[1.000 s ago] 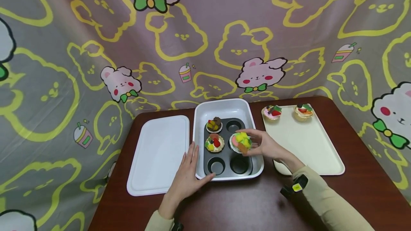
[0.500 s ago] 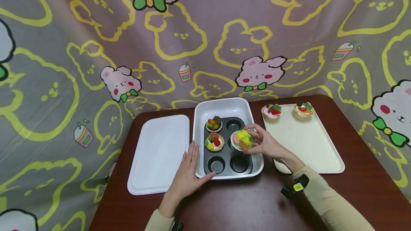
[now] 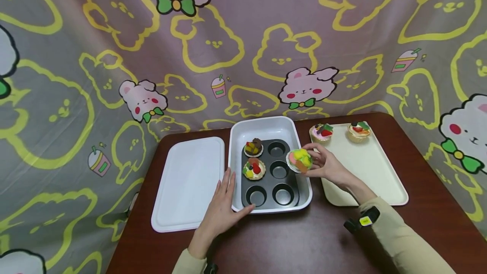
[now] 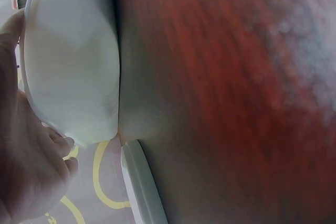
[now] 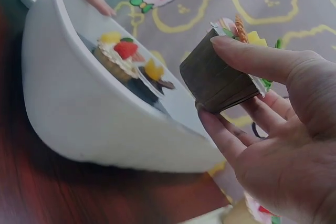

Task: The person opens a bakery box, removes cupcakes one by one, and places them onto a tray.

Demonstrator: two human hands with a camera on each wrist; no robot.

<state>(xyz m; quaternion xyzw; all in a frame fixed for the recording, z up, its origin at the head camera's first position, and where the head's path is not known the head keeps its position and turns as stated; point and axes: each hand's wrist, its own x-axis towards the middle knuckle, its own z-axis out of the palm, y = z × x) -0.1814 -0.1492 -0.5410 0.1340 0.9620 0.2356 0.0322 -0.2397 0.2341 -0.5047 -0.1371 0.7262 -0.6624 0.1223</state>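
My right hand (image 3: 330, 169) pinches a fruit-topped cupcake (image 3: 299, 160) between thumb and fingers. It is raised over the right rim of a white basin (image 3: 262, 128). The right wrist view shows its dark, smooth-sided cup (image 5: 218, 74), tilted in the grip. Inside the basin lies a dark muffin tin (image 3: 268, 183). Two tarts sit in its left column: one with chocolate and orange pieces (image 3: 253, 148), the other with a strawberry (image 3: 254, 169). My left hand (image 3: 220, 207) rests with extended fingers against the basin's near left corner, thumb (image 4: 12, 27) at the rim.
Left of the basin lies a flat white lid (image 3: 190, 183). To the right is a cream tray (image 3: 365, 172) bearing a pink-cream tart (image 3: 321, 132) and a white-cream tart (image 3: 358, 132) at its far end. A patterned cloth (image 3: 243, 54) stands behind the brown table (image 3: 274, 240).
My right hand has lifted the cupcake from the tin's middle right cup and moved it right to the basin's rim. That cup now shows bare. My left hand has stayed in place.
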